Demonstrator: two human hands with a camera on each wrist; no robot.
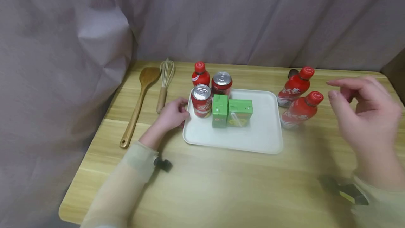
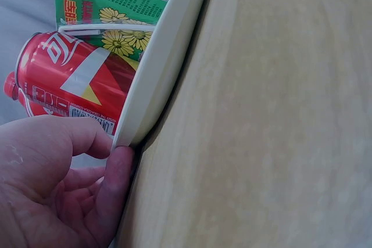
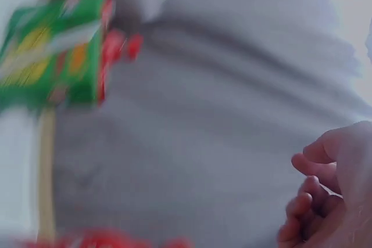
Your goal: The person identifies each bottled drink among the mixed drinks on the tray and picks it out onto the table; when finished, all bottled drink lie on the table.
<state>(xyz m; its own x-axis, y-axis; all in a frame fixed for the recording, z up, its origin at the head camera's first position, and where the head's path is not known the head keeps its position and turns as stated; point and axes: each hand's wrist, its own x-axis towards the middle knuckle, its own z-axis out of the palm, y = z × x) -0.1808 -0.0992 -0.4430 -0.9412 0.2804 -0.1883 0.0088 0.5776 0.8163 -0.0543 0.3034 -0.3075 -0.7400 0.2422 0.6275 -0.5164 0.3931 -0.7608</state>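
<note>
Curtained-off booth, grey drape (image 1: 202, 17), wooden table (image 1: 221, 185)

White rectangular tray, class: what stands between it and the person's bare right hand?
In the head view, a nearer red-and-white capped bottle and a farther red-and-white capped bottle stand between the tray and right hand.

And we're off on the left sleeve (image 1: 117, 182), pale beige, plain, and long, running right down to the wrist! Right at its cuff we spot a small black device (image 1: 162, 164), blocky, jutting out to the side. Across we go to the right sleeve (image 1: 381, 203), pale beige again, a touch blurred, and there's a second dark unit (image 1: 357, 194), this one showing a short yellow stripe (image 1: 347, 196)! Past the cuffs we've got a bare left hand (image 1: 172, 115) and a bare right hand (image 1: 370, 115).
</note>
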